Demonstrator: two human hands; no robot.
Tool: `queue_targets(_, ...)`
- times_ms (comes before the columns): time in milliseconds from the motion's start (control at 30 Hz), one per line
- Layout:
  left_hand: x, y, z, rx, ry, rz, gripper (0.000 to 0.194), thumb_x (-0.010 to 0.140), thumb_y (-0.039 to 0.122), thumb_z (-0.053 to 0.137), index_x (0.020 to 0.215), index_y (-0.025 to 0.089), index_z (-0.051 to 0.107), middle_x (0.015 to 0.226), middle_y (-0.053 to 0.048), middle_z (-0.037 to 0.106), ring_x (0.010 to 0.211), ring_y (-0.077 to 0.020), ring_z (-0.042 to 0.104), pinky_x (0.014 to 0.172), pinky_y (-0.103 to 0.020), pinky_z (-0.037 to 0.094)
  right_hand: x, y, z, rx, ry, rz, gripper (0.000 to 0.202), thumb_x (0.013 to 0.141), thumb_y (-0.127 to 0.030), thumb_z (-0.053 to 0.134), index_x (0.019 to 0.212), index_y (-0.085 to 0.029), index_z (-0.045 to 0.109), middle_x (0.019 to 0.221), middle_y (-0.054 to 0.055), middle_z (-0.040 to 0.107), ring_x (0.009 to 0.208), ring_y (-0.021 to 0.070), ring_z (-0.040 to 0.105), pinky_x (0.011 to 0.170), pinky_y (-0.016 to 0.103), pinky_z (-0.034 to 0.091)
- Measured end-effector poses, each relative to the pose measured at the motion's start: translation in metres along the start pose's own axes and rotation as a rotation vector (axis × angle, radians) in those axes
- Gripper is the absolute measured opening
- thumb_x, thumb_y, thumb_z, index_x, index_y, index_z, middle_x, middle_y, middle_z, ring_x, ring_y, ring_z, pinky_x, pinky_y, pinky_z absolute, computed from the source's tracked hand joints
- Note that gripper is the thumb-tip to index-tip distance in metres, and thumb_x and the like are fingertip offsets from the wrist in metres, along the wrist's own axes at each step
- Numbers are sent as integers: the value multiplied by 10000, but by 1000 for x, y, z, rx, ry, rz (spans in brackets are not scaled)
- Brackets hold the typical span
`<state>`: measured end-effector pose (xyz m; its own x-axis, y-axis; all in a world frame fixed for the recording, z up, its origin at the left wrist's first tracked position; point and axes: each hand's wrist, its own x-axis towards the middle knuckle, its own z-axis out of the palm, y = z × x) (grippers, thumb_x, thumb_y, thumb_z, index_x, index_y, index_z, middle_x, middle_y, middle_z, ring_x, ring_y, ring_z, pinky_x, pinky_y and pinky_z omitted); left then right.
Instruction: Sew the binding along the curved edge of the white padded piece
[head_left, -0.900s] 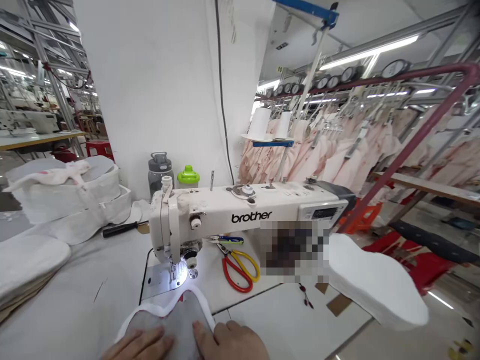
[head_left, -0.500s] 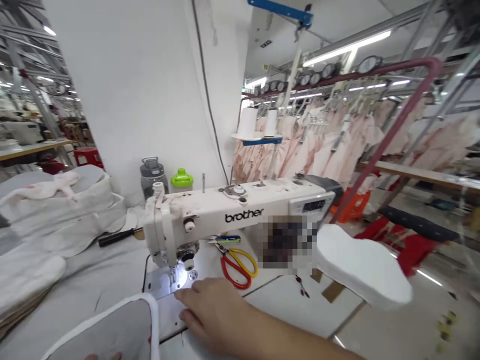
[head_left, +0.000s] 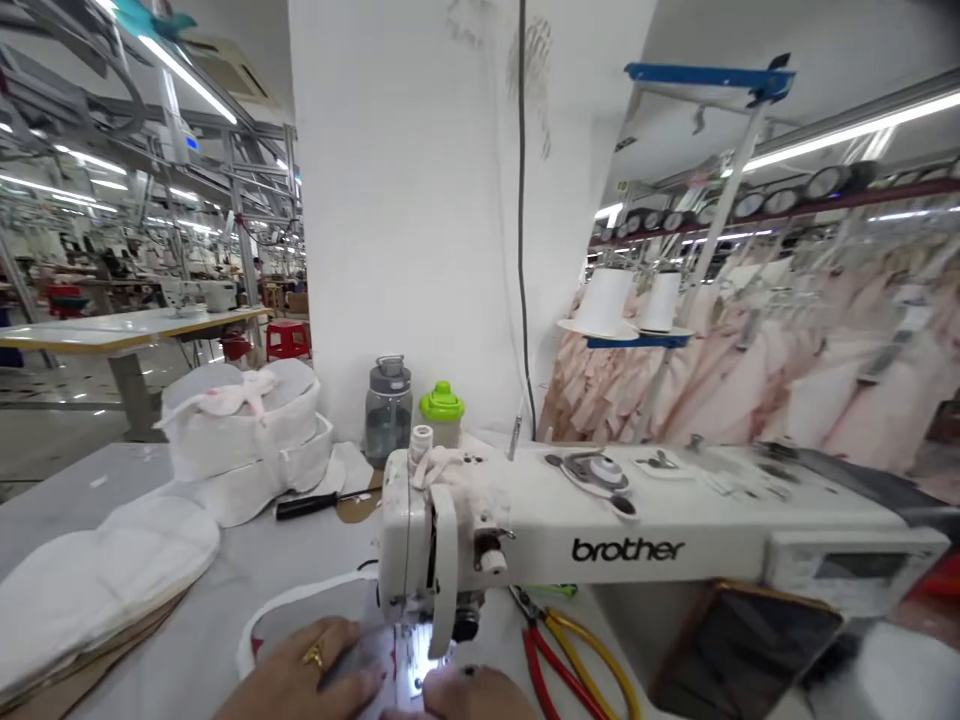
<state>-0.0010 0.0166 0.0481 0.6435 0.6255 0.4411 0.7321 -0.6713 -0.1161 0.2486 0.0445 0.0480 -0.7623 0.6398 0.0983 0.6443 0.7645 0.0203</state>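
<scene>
A white sewing machine [head_left: 630, 515] marked "brother" spans the right half, its needle area lit. My left hand [head_left: 300, 675] lies on a grey fabric piece with a white edge [head_left: 281, 605], fingers spread, a gold ring on one finger. The fabric reaches to the left side of the presser foot. Just right of the needle, my right hand [head_left: 480, 695] is low at the frame's bottom edge; its fingertips are near the foot, and whether they pinch the fabric is hidden.
Pliers with red and yellow handles [head_left: 566, 650] lie under the machine arm. Behind stand a grey bottle [head_left: 388, 410] and a green-lidded cup [head_left: 442, 405]. Stacked white pieces [head_left: 112, 560], a bundle [head_left: 247, 430] and a black-handled tool [head_left: 307, 505] are at left.
The view has swung left and moved closer to the machine. The grey fabric has moved up to the needle area, with my left hand now on it. My right hand is lower, beside the foot.
</scene>
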Motion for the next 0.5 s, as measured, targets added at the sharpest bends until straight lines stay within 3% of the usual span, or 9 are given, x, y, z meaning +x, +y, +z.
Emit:
queue_targets(67,1,-2,-7,-40,8,29,360,915,433,621,1271,381,618,1277,-27,698,1102,-211,672,922,-280,555,-4,-1,-3,-68,42,-50,189,888,-440,654,977,-279,696,717,-13,725,564,193,675,397,239,393)
queue_targets(167,1,-1,-3,-87,84,-78,351,917,421,601,1260,357,635,1300,-31,686,1159,-245,634,969,-344,538,-10,-5,-10,-97,35,-77,225,902,-432,625,1020,-247,672,792,3,729,652,210,683,498,269,478)
queue_targets(333,3,2,14,-139,-37,-109,366,925,446,577,1277,367,634,1320,-36,669,1168,-256,624,963,-369,537,-12,-6,-17,-21,-49,16,215,923,-421,566,1016,-253,664,798,20,720,681,225,684,558,285,502)
queue_targets(500,7,-1,10,-107,-70,-127,364,972,491,479,1277,379,642,1312,-56,675,1182,-279,618,983,-427,514,-13,-7,-29,42,4,38,186,930,-338,530,953,-233,682,814,38,720,720,217,685,628,286,507)
